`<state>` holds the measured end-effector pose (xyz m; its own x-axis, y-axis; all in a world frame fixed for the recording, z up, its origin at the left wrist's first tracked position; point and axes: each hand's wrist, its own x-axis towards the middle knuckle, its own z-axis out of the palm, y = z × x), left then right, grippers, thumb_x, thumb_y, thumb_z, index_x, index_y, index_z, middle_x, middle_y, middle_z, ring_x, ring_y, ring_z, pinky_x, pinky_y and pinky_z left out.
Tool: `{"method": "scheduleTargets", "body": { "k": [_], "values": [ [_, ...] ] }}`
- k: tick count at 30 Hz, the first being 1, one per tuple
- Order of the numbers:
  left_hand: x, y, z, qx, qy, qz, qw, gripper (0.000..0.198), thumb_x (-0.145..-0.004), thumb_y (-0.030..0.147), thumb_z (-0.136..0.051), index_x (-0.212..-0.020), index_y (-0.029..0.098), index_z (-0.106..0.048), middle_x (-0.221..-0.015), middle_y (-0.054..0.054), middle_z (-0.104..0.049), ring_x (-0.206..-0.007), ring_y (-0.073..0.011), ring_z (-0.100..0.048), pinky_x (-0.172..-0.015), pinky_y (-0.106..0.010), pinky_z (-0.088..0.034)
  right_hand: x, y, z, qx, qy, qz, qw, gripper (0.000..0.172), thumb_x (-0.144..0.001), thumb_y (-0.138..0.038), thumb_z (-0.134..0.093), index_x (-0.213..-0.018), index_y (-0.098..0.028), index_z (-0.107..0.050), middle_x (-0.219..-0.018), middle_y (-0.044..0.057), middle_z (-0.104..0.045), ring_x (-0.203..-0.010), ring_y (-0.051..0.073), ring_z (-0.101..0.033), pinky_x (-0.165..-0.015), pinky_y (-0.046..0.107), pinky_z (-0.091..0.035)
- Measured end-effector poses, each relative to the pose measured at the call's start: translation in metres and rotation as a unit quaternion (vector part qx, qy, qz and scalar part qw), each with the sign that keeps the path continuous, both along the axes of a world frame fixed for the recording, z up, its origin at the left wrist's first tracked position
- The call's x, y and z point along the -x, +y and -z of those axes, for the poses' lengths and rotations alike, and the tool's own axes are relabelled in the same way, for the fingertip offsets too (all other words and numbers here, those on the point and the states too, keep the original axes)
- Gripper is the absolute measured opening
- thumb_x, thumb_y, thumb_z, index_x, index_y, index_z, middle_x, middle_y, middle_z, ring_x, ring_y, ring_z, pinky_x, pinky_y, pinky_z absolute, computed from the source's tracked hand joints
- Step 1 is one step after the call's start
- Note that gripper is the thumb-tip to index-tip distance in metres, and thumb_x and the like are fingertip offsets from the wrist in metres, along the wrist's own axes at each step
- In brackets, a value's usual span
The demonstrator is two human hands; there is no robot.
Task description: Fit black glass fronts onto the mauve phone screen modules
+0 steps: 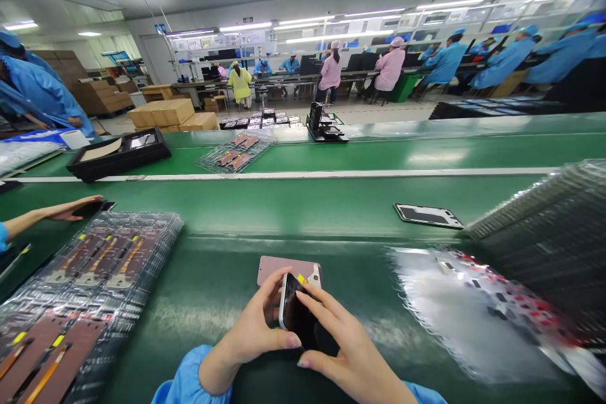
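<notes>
My left hand [253,328] and my right hand [348,350] both grip a dark phone screen panel with a silver edge [296,312], tilted up near the front of the green bench. My left thumb presses its lower edge and my right fingers curl over its face. Just behind it a pink flat part [284,267] lies on the bench. Both of my sleeves are blue.
Stacked clear trays of brown parts [89,278] sit at left, where another person's hand [71,208] rests on a dark phone. A blurred sheet [473,315] and tray stack [549,233] lie right. A screen panel [428,214] lies on the conveyor. Workers sit behind.
</notes>
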<state>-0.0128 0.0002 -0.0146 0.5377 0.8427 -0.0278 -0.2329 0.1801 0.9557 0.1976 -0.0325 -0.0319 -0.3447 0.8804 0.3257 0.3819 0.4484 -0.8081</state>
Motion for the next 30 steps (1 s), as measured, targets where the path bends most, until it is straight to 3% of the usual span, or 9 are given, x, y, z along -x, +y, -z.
{"method": "scheduleTargets", "body": {
  "k": [10,20,30],
  "values": [
    [0.000,-0.003,0.000,-0.017,0.022,0.001,1.000,0.094,-0.063,0.041,-0.087,-0.144,0.031,-0.040,-0.139,-0.012,-0.055,-0.133,-0.0345,-0.046,-0.109,-0.044,-0.039,-0.001,0.000,-0.001,-0.060,-0.025,0.003,0.998,0.080,-0.076,-0.048,-0.078,-0.147,-0.033,-0.043,-0.148,0.013,-0.049,-0.130,0.037,-0.052,-0.103,0.049,-0.050],
    [-0.001,-0.004,-0.008,-0.028,0.053,-0.002,0.998,0.094,-0.066,0.040,-0.084,-0.146,0.026,-0.036,-0.140,-0.014,-0.055,-0.134,-0.0344,-0.046,-0.110,-0.044,-0.038,0.002,-0.001,-0.004,-0.165,-0.094,0.032,0.981,0.075,-0.083,-0.052,-0.070,-0.148,-0.024,-0.043,-0.144,0.017,-0.053,-0.126,0.033,-0.057,-0.098,0.043,-0.054],
    [0.000,-0.004,-0.011,-0.033,0.036,0.016,0.999,0.090,-0.066,0.034,-0.085,-0.144,0.030,-0.039,-0.143,-0.011,-0.052,-0.136,-0.0319,-0.044,-0.110,-0.043,-0.038,0.001,-0.001,-0.008,-0.188,-0.106,0.026,0.976,0.070,-0.087,-0.052,-0.065,-0.146,-0.020,-0.044,-0.145,0.017,-0.051,-0.131,0.031,-0.052,-0.101,0.042,-0.052]
  ]
}}
